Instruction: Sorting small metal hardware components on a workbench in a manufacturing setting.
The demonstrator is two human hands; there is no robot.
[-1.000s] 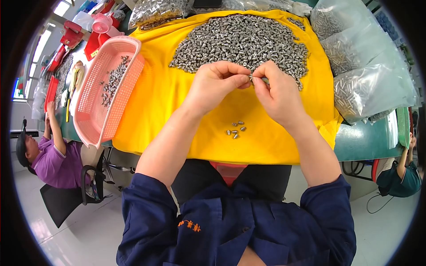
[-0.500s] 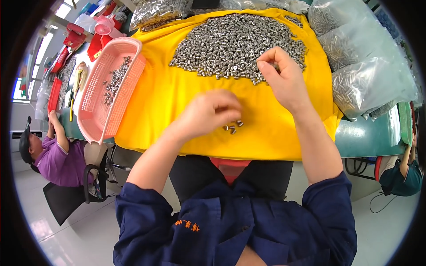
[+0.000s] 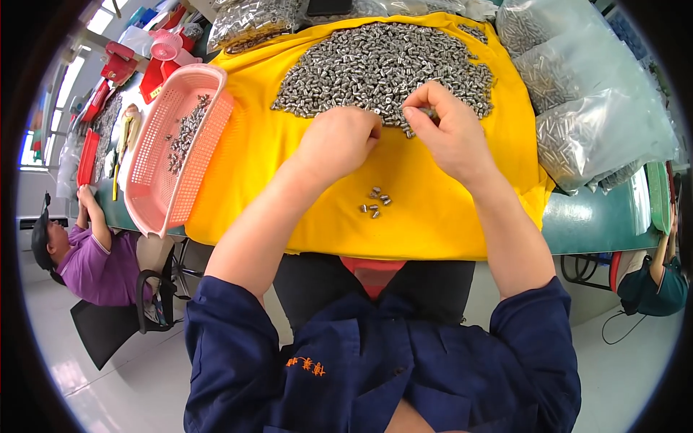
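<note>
A large heap of small silver metal cylinders (image 3: 382,65) lies on the yellow cloth (image 3: 260,180). At the heap's near edge my left hand (image 3: 338,143) is closed, knuckles up. Its fingertips are turned away, so anything in them is hidden. To its right, my right hand (image 3: 453,137) curls with thumb and forefinger pinched together beside the heap. A bit of metal shows inside its fingers, apparently small metal cylinders. Nearer to me, a small group of several loose cylinders (image 3: 375,204) rests on the cloth, apart from the heap.
A pink plastic basket (image 3: 154,148) with more small metal pieces stands at the left. Clear bags of metal parts (image 3: 581,137) line the right side, and another bag (image 3: 253,25) lies at the back. A person in purple (image 3: 101,263) sits at the left; another person's arm shows far right.
My left hand has moved from over the loose group forward to the heap's edge, uncovering the group. My right hand has shifted slightly left.
</note>
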